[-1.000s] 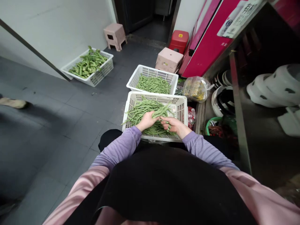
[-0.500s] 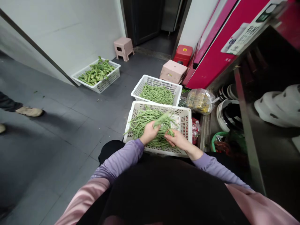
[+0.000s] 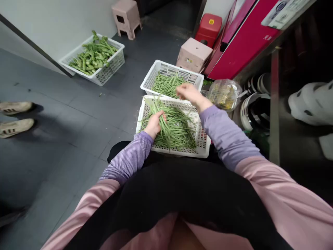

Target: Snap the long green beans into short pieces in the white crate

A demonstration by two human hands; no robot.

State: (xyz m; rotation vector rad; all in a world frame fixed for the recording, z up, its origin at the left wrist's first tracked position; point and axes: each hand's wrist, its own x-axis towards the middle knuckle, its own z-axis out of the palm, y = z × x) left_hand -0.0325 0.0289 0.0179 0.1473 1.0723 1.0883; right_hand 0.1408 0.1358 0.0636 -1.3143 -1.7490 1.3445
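My left hand (image 3: 154,124) is closed around a bunch of long green beans (image 3: 163,129) at the left of the near white basket (image 3: 204,151). More long beans (image 3: 179,130) lie loose in that basket, below and right of the hand. Over the far white basket (image 3: 147,80) hangs my right hand (image 3: 191,93), its fingers curled together and slightly blurred. Whether anything is between those fingers is hidden. Short pieces of green bean (image 3: 166,85) cover the bottom of the far basket, just left of the right hand.
Another white basket (image 3: 110,71) with leafy green stalks stands by the wall. Pink stools (image 3: 127,19) and a red bin (image 3: 208,29) are farther back. A clear plastic bag (image 3: 225,93) lies right of the baskets. A person's shoes (image 3: 17,126) are on the floor at left.
My right hand has moved from the near basket up and forward over the far one. The left hand has shifted left, still gripping beans. The view has tilted downward.
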